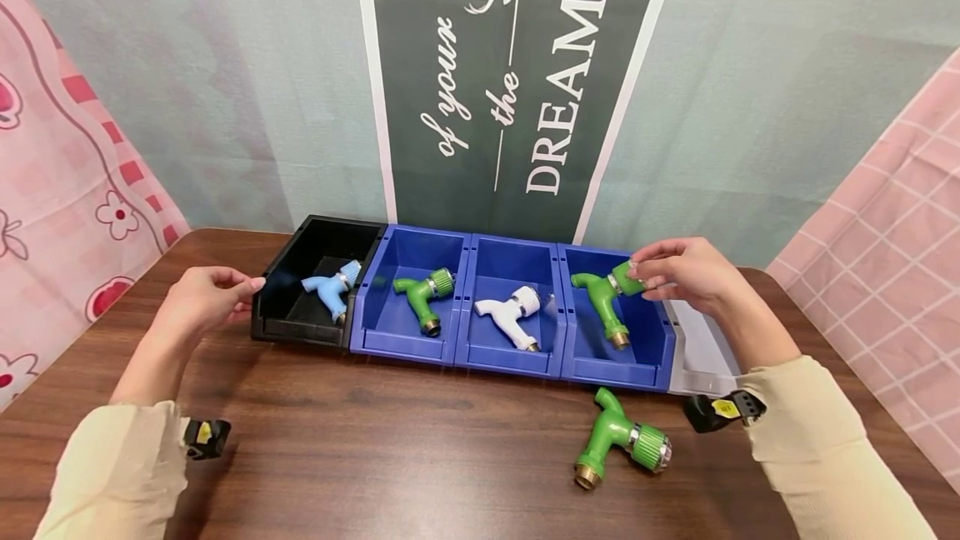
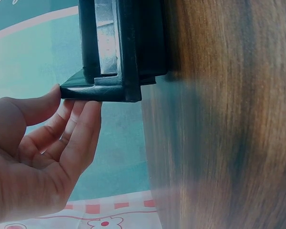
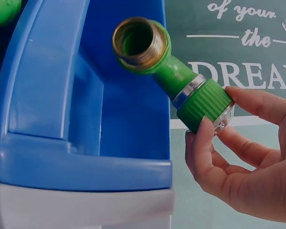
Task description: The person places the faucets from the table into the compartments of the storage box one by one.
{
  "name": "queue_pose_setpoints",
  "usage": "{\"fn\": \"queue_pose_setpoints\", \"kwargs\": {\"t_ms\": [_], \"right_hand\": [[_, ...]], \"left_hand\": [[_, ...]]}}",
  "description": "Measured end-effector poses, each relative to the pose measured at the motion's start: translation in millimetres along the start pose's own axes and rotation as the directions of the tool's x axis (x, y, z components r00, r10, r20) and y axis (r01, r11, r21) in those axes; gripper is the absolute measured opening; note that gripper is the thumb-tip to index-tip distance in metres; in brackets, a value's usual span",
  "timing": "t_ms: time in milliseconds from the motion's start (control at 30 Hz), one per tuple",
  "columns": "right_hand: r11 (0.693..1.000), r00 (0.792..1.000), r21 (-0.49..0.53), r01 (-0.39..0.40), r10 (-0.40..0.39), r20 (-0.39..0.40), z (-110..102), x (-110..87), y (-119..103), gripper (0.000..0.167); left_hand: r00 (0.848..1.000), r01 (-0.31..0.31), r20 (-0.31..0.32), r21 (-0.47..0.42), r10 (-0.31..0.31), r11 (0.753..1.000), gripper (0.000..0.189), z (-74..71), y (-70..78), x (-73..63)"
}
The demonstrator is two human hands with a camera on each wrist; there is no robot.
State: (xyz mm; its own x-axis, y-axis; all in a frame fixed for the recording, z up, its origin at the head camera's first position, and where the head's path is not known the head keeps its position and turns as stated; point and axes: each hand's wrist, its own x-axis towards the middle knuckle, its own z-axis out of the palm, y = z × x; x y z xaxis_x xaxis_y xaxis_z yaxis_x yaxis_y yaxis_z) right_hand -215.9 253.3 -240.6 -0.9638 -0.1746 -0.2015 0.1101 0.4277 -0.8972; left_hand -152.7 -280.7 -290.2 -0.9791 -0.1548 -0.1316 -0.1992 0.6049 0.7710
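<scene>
My right hand (image 1: 693, 275) pinches the ribbed green knob of a green tap (image 1: 606, 300) with thumb and fingertips. The tap is over the rightmost blue bin (image 1: 615, 372); its threaded brass end points down toward the bin's front, facing the camera in the right wrist view. At the far left end of the row, my left hand (image 1: 201, 300) pinches the side edge of a black bin (image 1: 300, 329), thumb on one side and fingers on the other. Inside that bin lies a light blue tap (image 1: 330, 290).
A smaller-looking green tap (image 1: 425, 298) lies in the left blue bin (image 1: 401, 346), a white tap (image 1: 512, 315) in the middle blue bin (image 1: 498, 361). One whitish bin (image 1: 701, 352) ends the row at right. Another green tap (image 1: 615, 440) lies on the wooden table (image 1: 390, 457) in front.
</scene>
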Motion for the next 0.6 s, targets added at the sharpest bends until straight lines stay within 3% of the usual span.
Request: {"fn": "queue_pose_setpoints", "kwargs": {"t_ms": [200, 600], "right_hand": [[0.995, 1.0, -0.096, 0.01, -0.011, -0.011, 6.3, 3.0, 2.7, 0.038], [0.977, 0.999, -0.209, -0.033, 0.03, -0.017, 18.6, 10.1, 1.4, 0.038]], "left_hand": [[1.0, 0.005, -0.004, -0.003, -0.005, 1.0, 0.044, 0.6, -0.8, 0.4], [1.0, 0.007, 0.003, -0.025, -0.007, 1.0, 0.043, 0.2, -2.4, 1.8]]}}
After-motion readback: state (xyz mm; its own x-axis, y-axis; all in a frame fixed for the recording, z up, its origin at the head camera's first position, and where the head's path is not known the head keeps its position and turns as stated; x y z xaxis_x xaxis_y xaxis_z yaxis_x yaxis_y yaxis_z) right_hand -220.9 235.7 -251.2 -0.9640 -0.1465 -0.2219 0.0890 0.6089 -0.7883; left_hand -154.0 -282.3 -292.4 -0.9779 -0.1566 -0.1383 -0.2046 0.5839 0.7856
